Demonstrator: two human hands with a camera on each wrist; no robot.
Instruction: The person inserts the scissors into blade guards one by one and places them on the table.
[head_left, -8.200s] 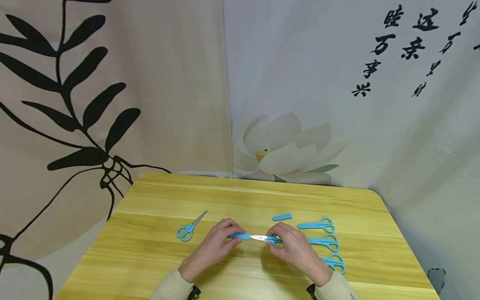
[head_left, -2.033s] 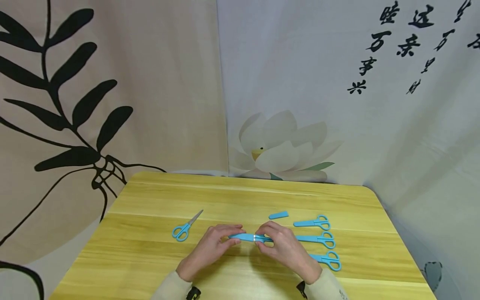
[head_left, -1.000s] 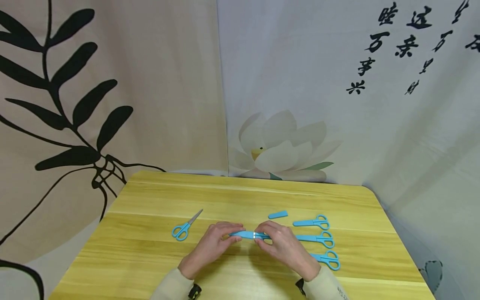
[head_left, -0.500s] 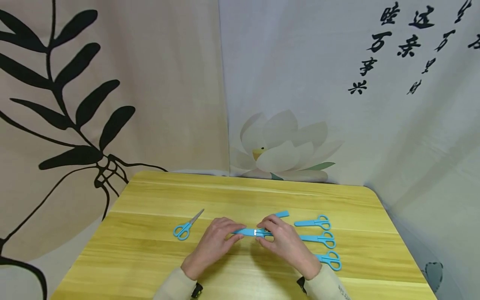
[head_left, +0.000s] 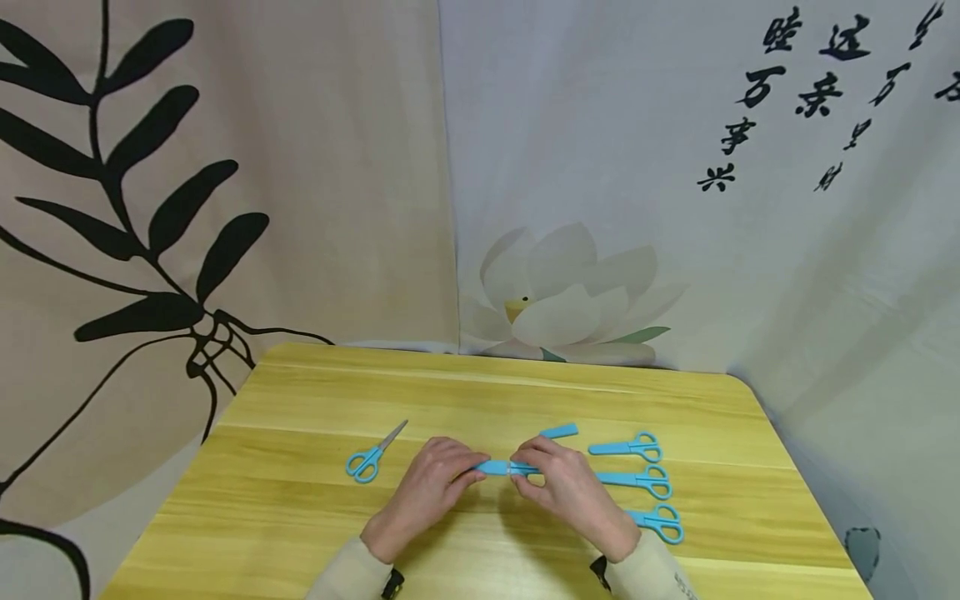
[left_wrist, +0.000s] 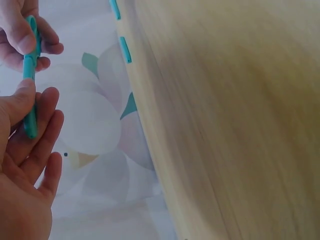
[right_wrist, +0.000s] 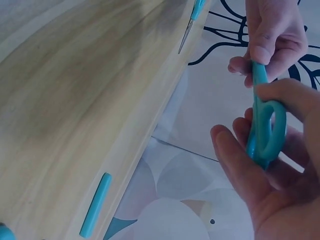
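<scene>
My left hand [head_left: 429, 487] pinches a blue blade cover [head_left: 493, 467] between thumb and fingers, over the middle of the table. My right hand [head_left: 576, 487] grips the blue handles of a pair of scissors [head_left: 523, 468], whose blades point left into that cover. Only a thin, pale sliver shows between cover and handles. In the left wrist view, the cover's tip [left_wrist: 30, 127] sticks out past the left thumb. From the right wrist, a finger loop [right_wrist: 278, 132] of the scissors shows between the right thumb and fingers.
Bare-bladed scissors [head_left: 367, 461] lie left on the wooden table [head_left: 420, 383]. A loose blue cover [head_left: 561, 431] lies behind my right hand. To the right, covered scissors lie in a column: back [head_left: 630, 447], middle [head_left: 641, 478] and front [head_left: 660, 522], the front one partly hidden.
Eight seconds ago a length of bare blade showed between cover and handles; the cover has since slid over it. In the last second both hands have shifted only slightly, keeping their hold.
</scene>
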